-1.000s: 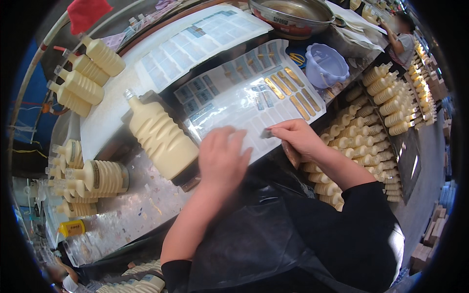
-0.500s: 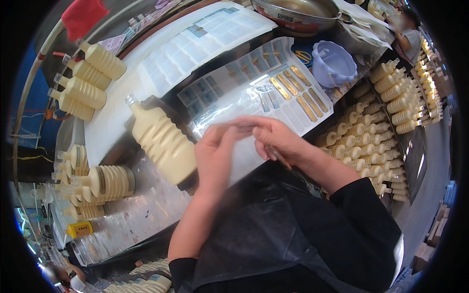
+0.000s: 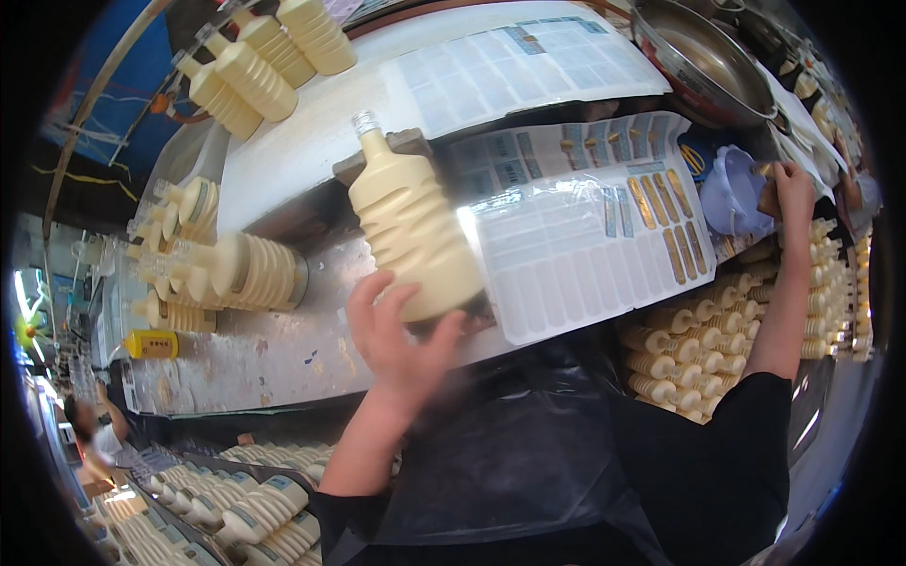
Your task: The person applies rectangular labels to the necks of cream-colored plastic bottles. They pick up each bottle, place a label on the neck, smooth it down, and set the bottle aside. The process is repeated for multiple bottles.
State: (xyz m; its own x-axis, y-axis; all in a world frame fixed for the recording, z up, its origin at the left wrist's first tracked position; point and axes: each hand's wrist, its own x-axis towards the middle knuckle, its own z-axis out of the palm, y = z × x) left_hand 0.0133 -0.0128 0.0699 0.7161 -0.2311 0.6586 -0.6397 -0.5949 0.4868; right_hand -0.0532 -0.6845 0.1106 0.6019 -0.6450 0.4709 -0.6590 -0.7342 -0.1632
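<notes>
A cream ribbed bottle (image 3: 415, 222) lies in front of me, its clear neck over a dark block (image 3: 408, 143). My left hand (image 3: 401, 335) is at the bottle's base with fingers spread, slightly blurred; whether it touches the bottle is unclear. Out to the far right, my right hand (image 3: 796, 193) is closed at the rim of a lavender scalloped tub (image 3: 734, 189). A small brown flat piece shows below its fingers, its kind not clear. Between the hands lies a white label sheet (image 3: 576, 274) with gold strips (image 3: 651, 203) and narrow blue strips (image 3: 618, 212).
More cream bottles stand at the back left (image 3: 247, 80) and left (image 3: 260, 269), with a yellow bottle (image 3: 151, 344) nearby. Rows of bottles (image 3: 675, 354) fill the right side. A metal pan (image 3: 703, 61) sits at the back right. Other people are at both edges.
My hands were together over the label sheet and have parted. The right went far right to the tub; the left opened beside the bottle's base. The view has shifted.
</notes>
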